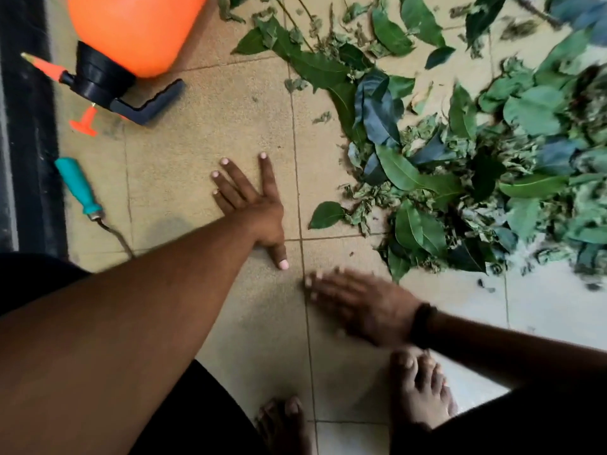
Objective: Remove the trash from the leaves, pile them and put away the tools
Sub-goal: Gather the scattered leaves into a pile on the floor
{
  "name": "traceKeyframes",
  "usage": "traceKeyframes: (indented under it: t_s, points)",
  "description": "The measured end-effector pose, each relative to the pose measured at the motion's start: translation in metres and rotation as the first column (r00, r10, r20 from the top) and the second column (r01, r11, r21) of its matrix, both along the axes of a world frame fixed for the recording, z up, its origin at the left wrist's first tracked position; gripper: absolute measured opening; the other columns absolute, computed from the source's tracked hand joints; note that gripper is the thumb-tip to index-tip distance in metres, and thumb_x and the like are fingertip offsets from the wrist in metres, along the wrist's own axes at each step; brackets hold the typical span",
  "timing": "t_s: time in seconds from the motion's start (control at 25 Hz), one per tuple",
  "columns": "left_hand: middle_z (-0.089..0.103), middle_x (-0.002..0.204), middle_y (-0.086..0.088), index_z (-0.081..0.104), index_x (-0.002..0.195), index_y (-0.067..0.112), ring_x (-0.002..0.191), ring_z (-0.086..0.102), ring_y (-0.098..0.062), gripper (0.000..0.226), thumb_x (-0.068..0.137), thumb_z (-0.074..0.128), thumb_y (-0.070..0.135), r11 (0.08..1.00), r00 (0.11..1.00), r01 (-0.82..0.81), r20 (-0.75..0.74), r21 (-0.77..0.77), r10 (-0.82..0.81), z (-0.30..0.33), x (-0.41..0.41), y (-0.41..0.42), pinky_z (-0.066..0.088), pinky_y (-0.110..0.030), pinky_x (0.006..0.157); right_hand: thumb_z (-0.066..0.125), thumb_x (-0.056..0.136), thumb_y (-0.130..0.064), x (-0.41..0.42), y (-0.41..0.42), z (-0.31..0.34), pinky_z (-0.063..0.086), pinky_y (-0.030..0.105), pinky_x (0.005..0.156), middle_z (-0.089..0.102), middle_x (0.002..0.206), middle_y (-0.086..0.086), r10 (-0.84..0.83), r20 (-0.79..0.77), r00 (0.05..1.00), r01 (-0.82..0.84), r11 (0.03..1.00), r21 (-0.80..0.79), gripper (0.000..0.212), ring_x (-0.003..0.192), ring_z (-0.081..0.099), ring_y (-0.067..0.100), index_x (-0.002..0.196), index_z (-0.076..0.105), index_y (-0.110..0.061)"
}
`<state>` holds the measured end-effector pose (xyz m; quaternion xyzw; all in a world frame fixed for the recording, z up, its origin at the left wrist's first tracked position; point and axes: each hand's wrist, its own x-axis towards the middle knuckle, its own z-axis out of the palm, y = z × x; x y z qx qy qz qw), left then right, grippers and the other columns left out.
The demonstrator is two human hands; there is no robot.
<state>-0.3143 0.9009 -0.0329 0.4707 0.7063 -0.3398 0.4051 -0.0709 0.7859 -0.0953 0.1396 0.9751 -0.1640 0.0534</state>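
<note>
Right hand (358, 310) skims the tile flat and empty, blurred, nearer the leaf heap (476, 178) up-right; left hand (253, 205) is splayed flat mid-frame, holding nothing.

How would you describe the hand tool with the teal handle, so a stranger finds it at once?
Start at the orange sprayer lying top left. Below it, beside the dark strip along the left edge, lies the hand tool. Only it has a teal handle and a thin metal shaft.

head cam: sitting up on the person's head, looking pretty much straight down at the tiled floor (210, 133)
closeness: hovering near, forearms filling the lower frame
shared views: just this one
</note>
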Motion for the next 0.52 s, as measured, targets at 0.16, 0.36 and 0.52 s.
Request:
traceKeyframes:
  t_s: [0.16, 0.36, 0.52]
  points:
    - [-0.061, 0.123, -0.040, -0.062, 0.124, 0.018, 0.125, -0.046, -0.061, 0.185, 0.040, 0.103, 0.028, 1.000, 1.000, -0.008, -0.015, -0.014, 0.008, 0.008, 0.006, 0.000, -0.013, -0.069, 0.115, 0.036, 0.107, -0.037, 0.031, 0.110, 0.009, 0.038, 0.058, 0.113, 0.023, 0.163, 0.013, -0.519, 0.052, 0.853, 0.519, 0.855, 0.007, 0.060, 0.148, 0.027, 0.037, 0.159, 0.017, -0.015]
    - [-0.061, 0.122, -0.040, -0.064, 0.121, 0.018, 0.124, -0.047, -0.061, 0.187, 0.038, 0.104, 0.029, 1.000, 1.000, 0.008, -0.015, 0.003, -0.007, 0.008, 0.007, 0.001, -0.014, -0.067, 0.114, 0.041, 0.107, -0.018, 0.020, 0.087, 0.018, 0.047, 0.053, 0.106, 0.051, 0.146, 0.021, -0.549, -0.333, 0.766, 0.566, 0.822, -0.053, 0.040, 0.136, 0.048, 0.036, 0.140, 0.052, 0.002]
    - [-0.064, 0.117, -0.038, -0.064, 0.120, 0.020, 0.121, -0.050, -0.060, 0.187, 0.039, 0.104, 0.028, 1.000, 1.000, 0.011, 0.012, 0.013, -0.011, 0.005, 0.002, -0.001, -0.016, -0.067, 0.113, 0.034, 0.108, -0.035, -0.016, 0.044, 0.005, 0.024, 0.050, 0.122, 0.020, 0.165, 0.011, -0.151, -0.143, 0.978, 0.138, 0.986, -0.097, 0.056, 0.154, 0.013, 0.028, 0.158, 0.025, -0.012]
